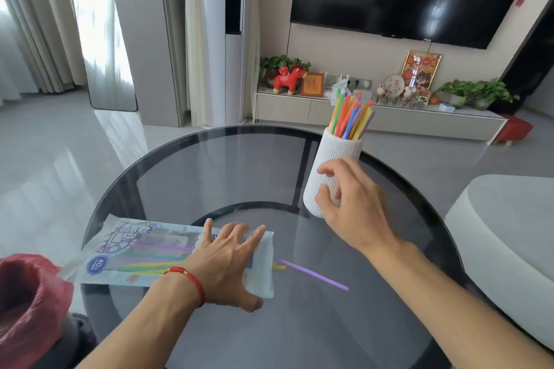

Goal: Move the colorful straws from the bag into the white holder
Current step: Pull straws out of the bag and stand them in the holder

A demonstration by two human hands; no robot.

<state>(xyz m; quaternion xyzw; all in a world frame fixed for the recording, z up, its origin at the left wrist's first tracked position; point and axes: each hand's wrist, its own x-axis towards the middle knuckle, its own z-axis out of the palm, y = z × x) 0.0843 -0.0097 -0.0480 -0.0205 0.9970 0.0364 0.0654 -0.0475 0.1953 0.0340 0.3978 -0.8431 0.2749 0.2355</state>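
A clear printed straw bag [132,252] lies flat on the round glass table [233,159], mouth to the right, with purple, green and yellow straws inside. My left hand [224,260] rests flat on the bag's right end, fingers spread. A purple straw [314,274] and a yellow tip [278,266] stick out of the mouth onto the glass. The white ribbed holder [338,156] stands at the right, filled with several colorful straws [350,118]. My right hand [350,204] hovers in front of the holder's lower part, fingers apart, holding nothing.
A red plastic bag [27,302] sits at the lower left beside the table. A pale grey seat [509,234] lies to the right. Beyond the table are a low TV cabinet [374,112] with ornaments and plants, and a red stool [514,130].
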